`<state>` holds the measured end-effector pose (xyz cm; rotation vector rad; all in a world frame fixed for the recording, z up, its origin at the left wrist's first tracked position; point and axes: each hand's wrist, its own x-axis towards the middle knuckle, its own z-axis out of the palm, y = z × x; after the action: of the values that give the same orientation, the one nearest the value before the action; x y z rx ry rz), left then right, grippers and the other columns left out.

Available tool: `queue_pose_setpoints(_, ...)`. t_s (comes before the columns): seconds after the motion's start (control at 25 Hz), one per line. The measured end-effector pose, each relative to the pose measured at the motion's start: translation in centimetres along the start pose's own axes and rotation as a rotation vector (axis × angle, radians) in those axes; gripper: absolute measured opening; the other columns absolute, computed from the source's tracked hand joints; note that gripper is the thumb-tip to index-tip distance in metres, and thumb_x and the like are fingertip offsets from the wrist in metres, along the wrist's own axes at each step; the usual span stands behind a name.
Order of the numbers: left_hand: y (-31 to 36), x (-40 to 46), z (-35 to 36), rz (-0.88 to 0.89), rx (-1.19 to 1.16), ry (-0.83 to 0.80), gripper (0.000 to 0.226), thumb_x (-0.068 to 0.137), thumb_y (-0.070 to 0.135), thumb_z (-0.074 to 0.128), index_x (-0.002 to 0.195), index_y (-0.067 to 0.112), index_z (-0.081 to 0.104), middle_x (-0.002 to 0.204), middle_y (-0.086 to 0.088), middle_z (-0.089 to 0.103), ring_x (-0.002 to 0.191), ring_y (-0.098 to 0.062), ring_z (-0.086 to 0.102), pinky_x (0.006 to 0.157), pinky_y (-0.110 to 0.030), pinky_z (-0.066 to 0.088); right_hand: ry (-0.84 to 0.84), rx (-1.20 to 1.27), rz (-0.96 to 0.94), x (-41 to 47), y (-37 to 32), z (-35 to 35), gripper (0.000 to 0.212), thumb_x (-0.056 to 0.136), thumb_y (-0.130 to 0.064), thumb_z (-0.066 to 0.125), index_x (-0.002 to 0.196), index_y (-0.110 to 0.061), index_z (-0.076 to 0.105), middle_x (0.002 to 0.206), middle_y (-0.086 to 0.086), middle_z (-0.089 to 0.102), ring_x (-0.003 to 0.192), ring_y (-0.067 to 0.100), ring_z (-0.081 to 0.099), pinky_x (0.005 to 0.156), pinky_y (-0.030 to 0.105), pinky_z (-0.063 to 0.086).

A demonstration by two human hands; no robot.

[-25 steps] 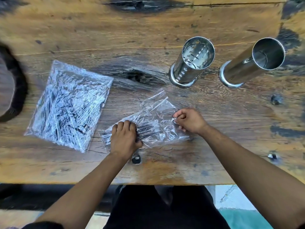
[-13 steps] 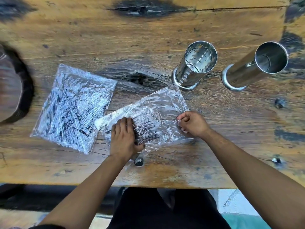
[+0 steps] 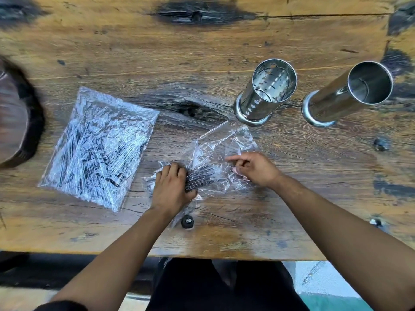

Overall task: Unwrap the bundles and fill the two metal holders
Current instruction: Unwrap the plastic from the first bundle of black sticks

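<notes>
- The left hand (image 3: 171,189) lies palm-down at about 6 o'clock on the wooden counter (image 3: 202,52); its grip is closed over one end of a bundle of thin dark sticks (image 3: 202,177), pinning them against the wood.
- The sticks poke out from under that hand toward 3 o'clock, lying on a loose sheet of clear wrap (image 3: 220,151) that spreads up toward 12 o'clock.
- The right hand (image 3: 253,168) sits just beside the stick ends at 3 o'clock, on the crumpled wrap. Its grip is part open, forefinger stretched toward 9 o'clock, thumb tucked under; whether it pinches the film I cannot tell.
- A second bundle (image 3: 98,149), fully sealed in clear wrap, lies flat at 9 o'clock, well apart from the hands.
- Two metal holders stand upright at about 1 and 2 o'clock: a perforated holder (image 3: 262,95) nearer the centre and a plain holder (image 3: 343,95) beside it, apart. Both look hollow inside.
</notes>
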<state>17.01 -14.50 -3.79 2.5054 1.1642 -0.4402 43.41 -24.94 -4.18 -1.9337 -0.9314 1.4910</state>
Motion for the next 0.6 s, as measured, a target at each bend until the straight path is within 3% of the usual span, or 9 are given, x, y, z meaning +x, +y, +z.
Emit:
queue_pose_setpoints(0.16, -0.1, 0.1, 0.4, 0.055, -0.043, 0.045, 0.055, 0.082, 0.051, 0.071, 0.121, 0.015, 0.062, 0.121, -0.006, 0.054, 0.112, -0.029, 0.048, 0.095, -0.044, 0.041, -0.022, -0.402, -0.217, 0.8, 0.0, 0.1, 0.064, 0.078, -0.044, 0.078, 0.137, -0.041, 0.054, 0.099, -0.019, 0.044, 0.091, -0.010, 0.046, 0.081, 0.003, 0.042)
queue_pose_setpoints(0.28, -0.5, 0.0, 0.8, 0.067, -0.058, 0.076, 0.053, 0.082, 0.049, 0.073, 0.120, 0.013, 0.064, 0.119, -0.007, 0.056, 0.108, -0.031, 0.050, 0.092, -0.045, 0.042, -0.047, -0.581, -0.230, 1.8, -0.8, 0.0, 0.089, 0.062, -0.086, 0.062, 0.135, -0.037, 0.056, 0.110, -0.014, 0.037, 0.100, 0.002, 0.042, 0.088, 0.013, 0.043)
queue_pose_setpoints(0.36, -0.7, 0.1, 0.8, 0.073, -0.056, 0.085, 0.051, 0.082, 0.048, 0.073, 0.118, 0.012, 0.064, 0.116, -0.008, 0.057, 0.107, -0.032, 0.051, 0.090, -0.045, 0.042, -0.099, -0.693, -0.291, 2.1, -1.0, 0.0, 0.093, 0.064, -0.095, 0.051, 0.141, -0.043, 0.050, 0.117, -0.011, 0.035, 0.112, 0.006, 0.034, 0.094, 0.017, 0.036)
queue_pose_setpoints(0.48, -1.0, 0.2, 0.8, 0.089, -0.065, 0.071, 0.050, 0.080, 0.047, 0.076, 0.117, 0.014, 0.064, 0.116, -0.008, 0.057, 0.106, -0.032, 0.050, 0.088, -0.045, 0.041, -0.194, -0.674, -0.332, 2.2, -1.5, -0.1, 0.056, 0.090, -0.059, 0.050, 0.145, -0.049, 0.043, 0.111, -0.006, 0.045, 0.105, 0.004, 0.037, 0.095, 0.021, 0.033)
queue_pose_setpoints(0.6, -1.2, 0.3, 0.8, 0.103, -0.085, 0.059, 0.052, 0.079, 0.047, 0.077, 0.118, 0.016, 0.063, 0.118, -0.007, 0.057, 0.108, -0.031, 0.050, 0.089, -0.044, 0.040, -0.211, -0.636, -0.397, 2.5, -2.6, -0.3, 0.052, 0.096, -0.017, 0.045, 0.141, -0.042, 0.054, 0.092, -0.015, 0.058, 0.085, -0.009, 0.049, 0.087, 0.012, 0.039)
